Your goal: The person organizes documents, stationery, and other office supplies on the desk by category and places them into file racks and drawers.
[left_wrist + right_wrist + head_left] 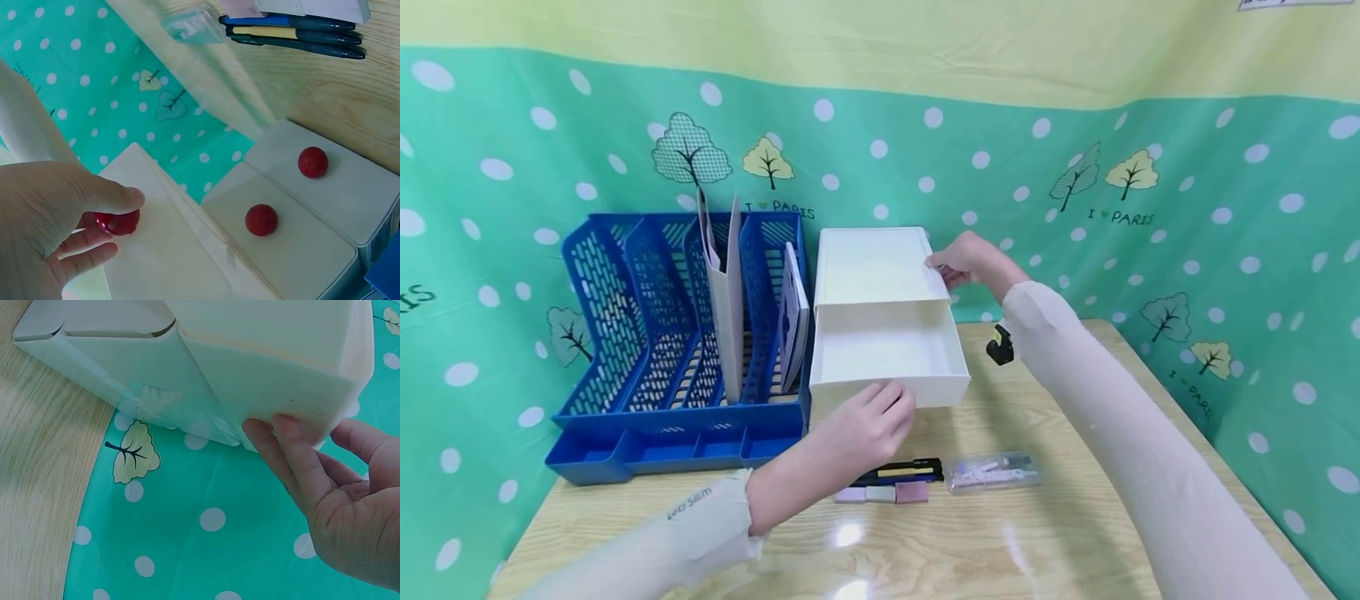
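Observation:
A white desktop drawer unit (880,262) stands against the curtain, its top drawer (891,342) pulled out so that the bare white inside shows. My left hand (872,425) is at the drawer's front. In the left wrist view it pinches the red round knob (119,222) of that drawer between thumb and fingers. Two lower drawer fronts, each with a red knob (261,220), are flush below. My right hand (973,260) grips the unit's upper right side near the back. In the right wrist view its fingers (306,465) lie against the side panel, thumb at the corner.
A blue file rack (677,333) holding folders (726,308) and a booklet (793,321) stands left of the unit. In front lie several pens (917,471), small pastel blocks (880,494) and a clear case (992,472). A polka-dot curtain (880,167) hangs behind.

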`<state>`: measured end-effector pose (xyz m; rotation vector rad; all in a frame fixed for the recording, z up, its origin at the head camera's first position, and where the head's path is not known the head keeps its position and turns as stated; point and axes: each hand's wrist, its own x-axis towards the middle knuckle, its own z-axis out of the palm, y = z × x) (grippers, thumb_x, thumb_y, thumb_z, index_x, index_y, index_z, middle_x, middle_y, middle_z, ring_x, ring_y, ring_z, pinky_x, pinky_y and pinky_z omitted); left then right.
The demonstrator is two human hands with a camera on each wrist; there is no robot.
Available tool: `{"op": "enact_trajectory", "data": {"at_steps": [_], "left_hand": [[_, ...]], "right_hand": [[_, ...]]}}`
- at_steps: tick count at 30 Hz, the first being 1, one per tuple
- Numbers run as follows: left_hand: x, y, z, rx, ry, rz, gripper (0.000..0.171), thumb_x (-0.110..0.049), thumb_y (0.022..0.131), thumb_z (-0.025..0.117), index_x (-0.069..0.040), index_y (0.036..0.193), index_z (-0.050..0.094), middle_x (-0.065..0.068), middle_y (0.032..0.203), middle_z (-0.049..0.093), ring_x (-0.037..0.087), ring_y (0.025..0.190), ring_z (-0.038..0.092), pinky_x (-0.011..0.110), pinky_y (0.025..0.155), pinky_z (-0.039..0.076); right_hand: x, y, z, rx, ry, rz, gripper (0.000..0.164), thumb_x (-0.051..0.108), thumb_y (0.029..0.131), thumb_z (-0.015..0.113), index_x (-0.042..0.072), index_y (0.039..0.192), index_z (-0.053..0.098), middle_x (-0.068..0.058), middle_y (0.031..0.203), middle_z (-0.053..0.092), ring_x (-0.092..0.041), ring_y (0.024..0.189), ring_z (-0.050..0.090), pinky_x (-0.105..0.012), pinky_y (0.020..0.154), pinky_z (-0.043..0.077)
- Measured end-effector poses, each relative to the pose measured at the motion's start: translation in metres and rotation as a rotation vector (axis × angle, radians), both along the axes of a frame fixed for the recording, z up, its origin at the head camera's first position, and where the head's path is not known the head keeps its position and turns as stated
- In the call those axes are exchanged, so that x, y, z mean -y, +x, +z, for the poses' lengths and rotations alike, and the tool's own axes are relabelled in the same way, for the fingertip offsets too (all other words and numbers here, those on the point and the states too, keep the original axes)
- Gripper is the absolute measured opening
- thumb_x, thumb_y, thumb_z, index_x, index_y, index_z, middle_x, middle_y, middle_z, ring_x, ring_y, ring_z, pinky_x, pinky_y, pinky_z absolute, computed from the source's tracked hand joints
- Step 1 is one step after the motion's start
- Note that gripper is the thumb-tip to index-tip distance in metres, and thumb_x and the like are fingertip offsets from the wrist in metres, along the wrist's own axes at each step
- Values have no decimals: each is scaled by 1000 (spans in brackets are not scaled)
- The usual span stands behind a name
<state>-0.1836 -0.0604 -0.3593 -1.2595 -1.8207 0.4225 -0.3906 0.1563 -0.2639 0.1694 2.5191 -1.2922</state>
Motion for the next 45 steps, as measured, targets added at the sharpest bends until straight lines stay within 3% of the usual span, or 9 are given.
{"op": "enact_trajectory", "data": {"at_steps": [5, 13, 17, 20, 26, 28, 31, 38, 45], "left_hand": [[1, -2, -1, -5, 10, -13, 51, 9, 102, 28, -6, 102, 76, 8, 106, 67, 22, 98, 63, 26, 82, 57], [0, 1, 0, 15, -2, 3, 40, 6, 101, 39, -7, 105, 76, 8, 109, 68, 22, 102, 64, 29, 89, 57], [-2, 6, -3, 38, 1, -25, 26, 2, 100, 52, -8, 107, 75, 5, 110, 70, 19, 100, 64, 28, 90, 56], [-5, 9, -8, 98, 19, -64, 18, -4, 95, 67, -10, 109, 75, 2, 108, 71, 16, 98, 64, 26, 91, 56], [-11, 14, -28, 193, 43, -157, 21, -28, 94, 72, -13, 108, 77, -2, 102, 72, 13, 93, 64, 21, 87, 55], [-13, 13, -38, 209, 43, -169, 28, -38, 95, 70, -14, 107, 77, -3, 100, 72, 12, 90, 63, 21, 84, 54], [-16, 11, -55, 250, 50, -171, 28, -39, 95, 68, -15, 104, 76, -5, 96, 71, 11, 87, 62, 21, 77, 52], [-22, 9, -91, 358, -31, -83, 9, -21, 94, 68, -18, 101, 73, -7, 95, 71, 8, 87, 64, 20, 74, 54], [-23, 10, -106, 451, -122, -11, 17, -14, 89, 69, -19, 104, 73, -7, 96, 69, 7, 86, 62, 18, 69, 51]], "right_hand": [[1, -2, 0, 5, 1, 1, 39, 18, 102, 62, -6, 132, 59, -21, 123, 65, -26, 96, 70, -36, 94, 59], [1, -2, 0, -2, 1, 0, 39, 19, 102, 62, -6, 132, 60, -21, 122, 66, -26, 95, 70, -33, 90, 60], [0, -2, 0, 6, 8, -6, 39, 19, 102, 63, -5, 132, 59, -20, 123, 66, -25, 96, 70, -33, 89, 60], [1, -1, 1, 6, 9, -9, 39, 20, 102, 62, -5, 132, 60, -19, 122, 65, -25, 99, 69, -33, 91, 60], [1, 0, 2, 12, 2, -15, 38, 20, 102, 62, -5, 131, 61, -17, 120, 65, -26, 101, 68, -33, 91, 60], [1, 0, 2, 15, 3, -16, 39, 20, 102, 62, -5, 132, 60, -17, 121, 64, -26, 101, 68, -33, 91, 59], [1, 0, 2, 17, 4, -16, 39, 20, 102, 62, -5, 132, 60, -17, 121, 64, -26, 101, 68, -34, 94, 59], [1, -1, -1, 9, 23, -5, 39, 21, 102, 62, -4, 131, 61, -17, 120, 65, -24, 96, 69, -36, 96, 58], [1, -1, 0, 2, 14, -6, 38, 21, 102, 63, -4, 131, 61, -18, 121, 65, -25, 97, 69, -35, 94, 59]]}}
